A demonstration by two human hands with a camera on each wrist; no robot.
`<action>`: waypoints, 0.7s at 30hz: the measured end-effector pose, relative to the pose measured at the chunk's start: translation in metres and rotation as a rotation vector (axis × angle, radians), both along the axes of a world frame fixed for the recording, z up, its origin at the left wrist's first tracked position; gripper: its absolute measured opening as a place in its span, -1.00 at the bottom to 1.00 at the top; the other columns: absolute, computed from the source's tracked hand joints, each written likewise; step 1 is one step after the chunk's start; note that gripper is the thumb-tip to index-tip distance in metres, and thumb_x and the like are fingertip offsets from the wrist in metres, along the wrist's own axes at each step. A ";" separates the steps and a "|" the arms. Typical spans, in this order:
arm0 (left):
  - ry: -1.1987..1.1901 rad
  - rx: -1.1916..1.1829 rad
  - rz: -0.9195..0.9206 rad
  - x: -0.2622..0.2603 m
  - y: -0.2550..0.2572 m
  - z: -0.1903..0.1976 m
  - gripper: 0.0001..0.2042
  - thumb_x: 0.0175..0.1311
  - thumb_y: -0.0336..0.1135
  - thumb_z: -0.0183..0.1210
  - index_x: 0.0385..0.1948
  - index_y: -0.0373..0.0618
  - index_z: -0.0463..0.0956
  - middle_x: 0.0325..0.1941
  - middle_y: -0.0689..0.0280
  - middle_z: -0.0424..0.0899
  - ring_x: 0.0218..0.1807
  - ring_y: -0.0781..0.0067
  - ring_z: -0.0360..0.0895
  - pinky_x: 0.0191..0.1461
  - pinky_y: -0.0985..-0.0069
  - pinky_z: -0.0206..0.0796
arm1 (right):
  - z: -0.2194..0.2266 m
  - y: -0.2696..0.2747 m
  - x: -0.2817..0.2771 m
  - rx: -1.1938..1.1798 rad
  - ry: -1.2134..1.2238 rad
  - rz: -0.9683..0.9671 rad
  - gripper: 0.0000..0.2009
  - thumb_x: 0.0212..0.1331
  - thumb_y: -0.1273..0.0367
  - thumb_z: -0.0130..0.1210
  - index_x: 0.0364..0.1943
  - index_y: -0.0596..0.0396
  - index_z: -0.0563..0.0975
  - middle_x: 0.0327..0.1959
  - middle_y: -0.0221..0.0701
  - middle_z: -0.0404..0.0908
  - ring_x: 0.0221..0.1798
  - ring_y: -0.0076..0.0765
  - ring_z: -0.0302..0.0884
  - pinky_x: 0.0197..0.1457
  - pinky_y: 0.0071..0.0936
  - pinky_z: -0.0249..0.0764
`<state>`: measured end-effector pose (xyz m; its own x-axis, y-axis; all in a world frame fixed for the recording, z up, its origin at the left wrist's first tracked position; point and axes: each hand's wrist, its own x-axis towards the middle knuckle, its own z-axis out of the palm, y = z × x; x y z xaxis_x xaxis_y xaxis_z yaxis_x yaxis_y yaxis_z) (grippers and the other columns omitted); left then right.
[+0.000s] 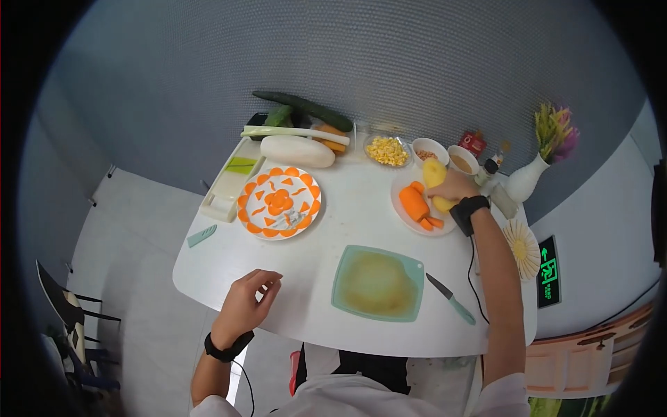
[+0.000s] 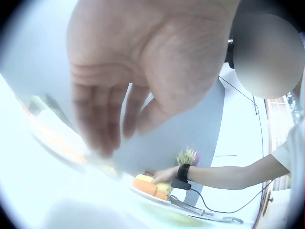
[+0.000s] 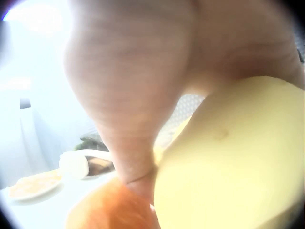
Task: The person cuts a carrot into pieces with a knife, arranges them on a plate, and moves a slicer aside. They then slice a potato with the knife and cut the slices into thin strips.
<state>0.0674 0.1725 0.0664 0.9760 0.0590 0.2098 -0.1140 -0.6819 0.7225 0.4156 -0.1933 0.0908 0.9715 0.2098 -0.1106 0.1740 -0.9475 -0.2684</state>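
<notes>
My right hand [image 1: 455,186] reaches over a plate [image 1: 401,215] at the right, its fingers at a peeled yellow potato [image 1: 434,172]. The thumb curls at the near side of this potato; the other fingertips are hidden. A second peeled potato [image 3: 233,162] lies under the palm, large in the right wrist view. Beside the thumb sits a thick orange carrot [image 1: 414,203] with smaller carrot pieces [image 1: 432,223]. My left hand [image 1: 244,302] hovers over the table's front left edge with loosely bent fingers and nothing in them.
A green cutting board [image 1: 379,283] and a knife [image 1: 451,299] lie in front. A plate of carrot slices [image 1: 314,215] stands left, near a white radish [image 1: 299,151]. Corn [image 1: 388,151], small bowls [image 1: 462,160] and a flower vase [image 1: 528,181] line the back.
</notes>
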 end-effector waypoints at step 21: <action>0.003 -0.096 0.167 -0.013 -0.006 -0.043 -0.87 0.32 -0.49 0.19 -0.17 -0.30 0.62 -0.27 0.10 0.70 -0.38 0.25 0.64 -0.29 0.42 0.49 | -0.053 0.232 0.017 0.210 -0.046 -0.055 -0.40 -0.13 0.00 0.39 0.01 0.04 0.66 0.06 -0.18 0.69 0.18 -0.15 0.62 0.20 -0.32 0.55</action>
<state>0.0541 0.1661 0.0234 0.9516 0.2398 0.1923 -0.0028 -0.6187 0.7856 0.4330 0.0390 0.0373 0.9851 0.1702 -0.0258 0.1402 -0.8801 -0.4536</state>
